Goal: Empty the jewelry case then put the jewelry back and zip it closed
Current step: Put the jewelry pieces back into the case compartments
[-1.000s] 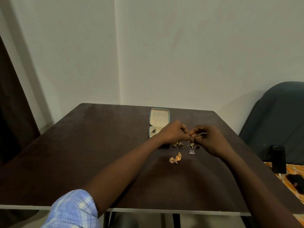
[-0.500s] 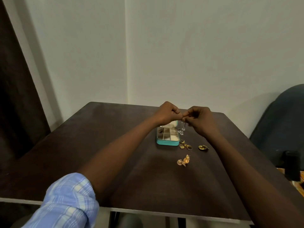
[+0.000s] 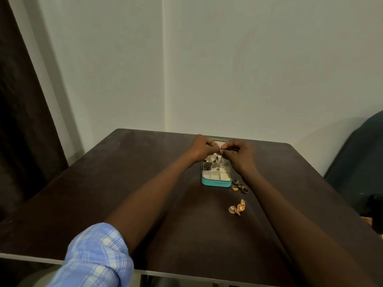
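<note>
Head cam showed the risk first: the dangly earring [image 3: 219, 162] could've slipped & dropped outside the teal case [image 3: 216, 183], since I only had its thin hook. Left hand [image 3: 202, 149] & right hand [image 3: 240, 155] were both curled, pinching it over the open case; rings [image 3: 238, 185] lay on the table [image 3: 103, 183].

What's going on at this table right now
A person is working over an open teal jewelry case on a dark table. The left hand and right hand together pinch small dangling earrings above the case's compartments. A few rings and gold earrings lie on the table to the case's right, not yet put back.
</note>
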